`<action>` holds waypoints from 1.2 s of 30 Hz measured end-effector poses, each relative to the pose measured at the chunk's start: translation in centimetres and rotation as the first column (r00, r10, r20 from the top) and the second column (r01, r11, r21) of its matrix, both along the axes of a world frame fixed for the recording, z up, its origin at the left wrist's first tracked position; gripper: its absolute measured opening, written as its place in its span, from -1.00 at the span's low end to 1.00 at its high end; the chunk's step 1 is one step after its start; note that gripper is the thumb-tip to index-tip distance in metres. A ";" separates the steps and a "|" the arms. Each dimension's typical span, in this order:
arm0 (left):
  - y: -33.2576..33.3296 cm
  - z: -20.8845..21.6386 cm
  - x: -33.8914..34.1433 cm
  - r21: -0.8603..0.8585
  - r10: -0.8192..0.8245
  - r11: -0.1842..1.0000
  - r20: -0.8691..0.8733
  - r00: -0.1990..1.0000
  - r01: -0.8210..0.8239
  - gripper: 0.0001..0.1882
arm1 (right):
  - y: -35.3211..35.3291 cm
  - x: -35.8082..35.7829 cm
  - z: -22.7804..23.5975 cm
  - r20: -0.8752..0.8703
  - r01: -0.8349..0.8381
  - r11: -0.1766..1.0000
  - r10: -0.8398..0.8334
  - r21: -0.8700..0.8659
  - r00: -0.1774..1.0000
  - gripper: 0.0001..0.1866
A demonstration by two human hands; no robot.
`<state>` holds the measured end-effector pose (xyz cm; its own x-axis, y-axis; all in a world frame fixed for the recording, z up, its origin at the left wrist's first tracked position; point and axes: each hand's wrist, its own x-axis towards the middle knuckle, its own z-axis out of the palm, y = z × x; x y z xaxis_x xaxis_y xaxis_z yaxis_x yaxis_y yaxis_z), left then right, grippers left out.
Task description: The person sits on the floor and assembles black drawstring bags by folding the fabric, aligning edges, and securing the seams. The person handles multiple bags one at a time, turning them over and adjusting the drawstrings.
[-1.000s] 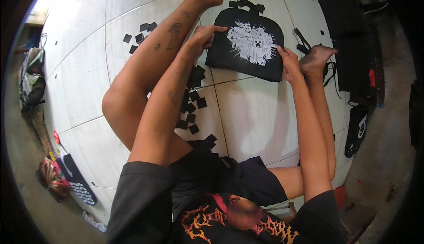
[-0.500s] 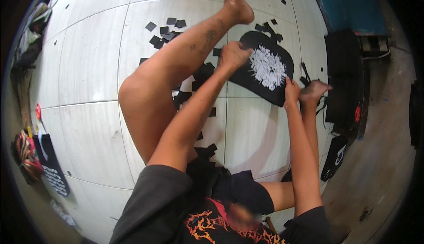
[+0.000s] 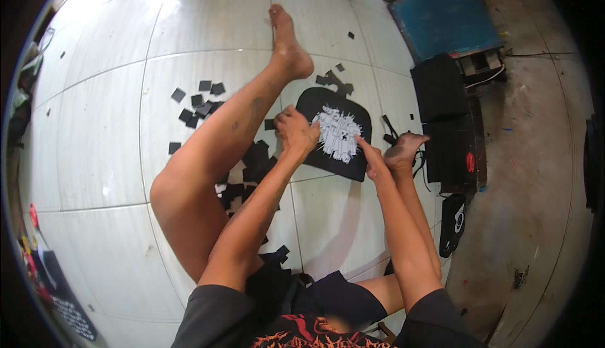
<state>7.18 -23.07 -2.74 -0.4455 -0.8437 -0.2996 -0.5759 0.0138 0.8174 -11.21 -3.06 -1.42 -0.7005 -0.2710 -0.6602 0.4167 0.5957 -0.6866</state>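
Note:
A black panel (image 3: 318, 99) with one rounded end and a white spiky print lies in front of me, between my two legs. My left hand (image 3: 297, 135) grips its left edge, thumb resting by the print and the other fingers bent at the rim. On the opposite side my right hand (image 3: 374, 161) pinches the lower right edge, one finger or thumb reaching over the print. The undersides of both grips are hidden.
Small black squares (image 3: 205, 86) are scattered around my left leg, with darker pieces (image 3: 255, 159) heaped beside it. Right of my right foot stand black boards (image 3: 439, 96) and a blue-topped stand (image 3: 443, 19). A black printed piece (image 3: 66, 297) lies far left.
The view has shifted, so everything sits further left and lower. The panel has turned to lie straighter before me. My left hand has come nearer the print, still on the left edge.

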 end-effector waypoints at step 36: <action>19.1 -3.9 16.0 0.317 -0.113 0.944 0.045 0.993 0.093 -0.31 | 23.8 15.6 1.4 0.417 0.131 0.948 0.002 -0.289 0.909 0.19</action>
<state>23.15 -3.92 -6.60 -0.4970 -0.6530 -0.5716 -0.6347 -0.1756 0.7525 4.34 20.73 0.03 -0.4106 -0.4677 -0.7827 0.7288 0.3475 -0.5900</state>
